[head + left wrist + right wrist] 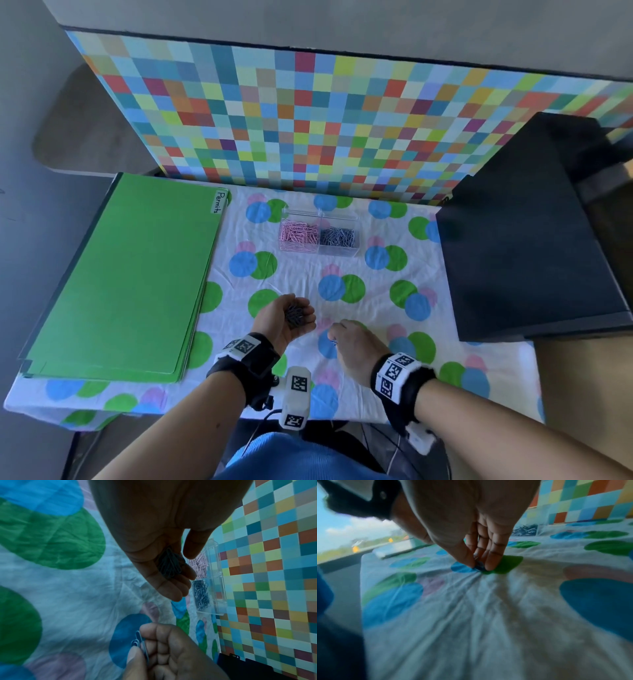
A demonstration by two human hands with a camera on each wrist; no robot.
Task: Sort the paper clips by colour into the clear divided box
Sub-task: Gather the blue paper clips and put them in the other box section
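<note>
My left hand (301, 310) (183, 574) lies palm up over the spotted cloth, with a small heap of dark paper clips (294, 317) (169, 563) resting in it. Just to its right, my right hand (333, 337) (478, 566) reaches down to the cloth, and thumb and fingers pinch a few dark blue clips (138, 638). The clear divided box (356, 219) (220, 574) stands further back. Pink clips (297, 233) fill its left compartment and dark clips (337, 236) (524, 530) its right one.
A stack of green folders (130, 274) labelled "Permits" covers the table's left side. A black box (531, 240) stands at the right. A checkered panel (308, 120) rises behind the table. The spotted cloth (376, 308) shows wrinkles near my right hand.
</note>
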